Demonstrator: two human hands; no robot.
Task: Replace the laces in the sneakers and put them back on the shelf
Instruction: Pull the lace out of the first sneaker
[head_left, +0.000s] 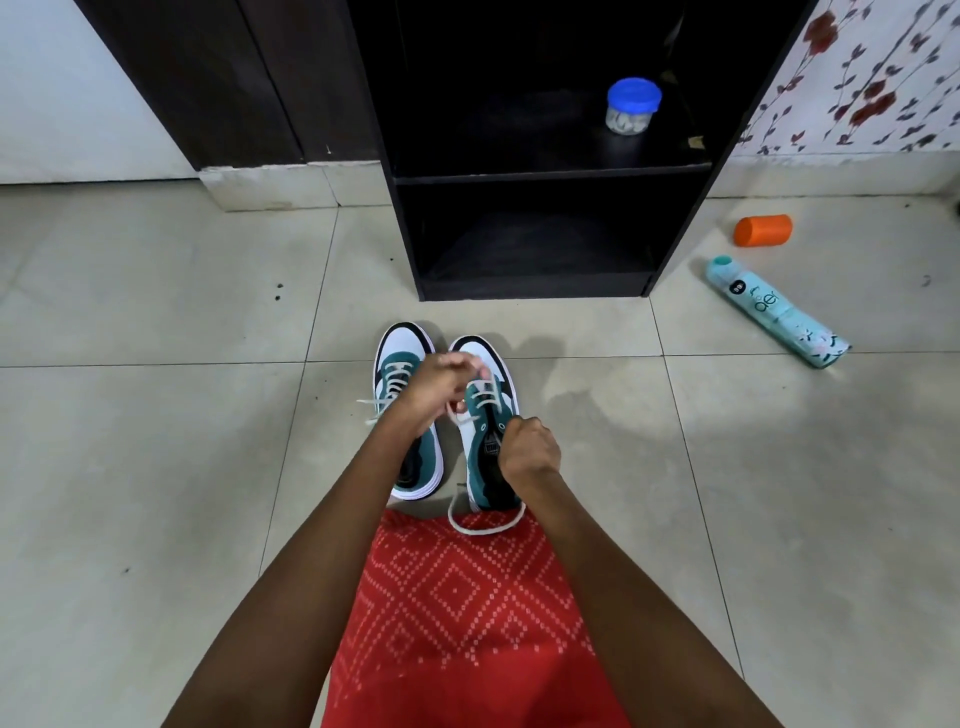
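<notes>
Two teal, white and black sneakers stand side by side on the tiled floor, toes pointing at the black shelf (550, 174). The left sneaker (402, 364) is laced with white lace, its ends trailing to the left. My left hand (439, 387) reaches across to the right sneaker (480, 467) and pinches the white lace (483, 387) at its upper eyelets. My right hand (527, 449) is closed on the other part of that lace beside the shoe's tongue. A loop of the lace (485, 527) hangs behind the heel onto my red patterned garment.
The shelf's lower compartment (535, 244) is open and dark; a blue-lidded jar (632, 106) stands on the upper board. An orange cap (762, 229) and a light blue spray can (776, 312) lie on the floor to the right. A dark door (223, 83) is at back left.
</notes>
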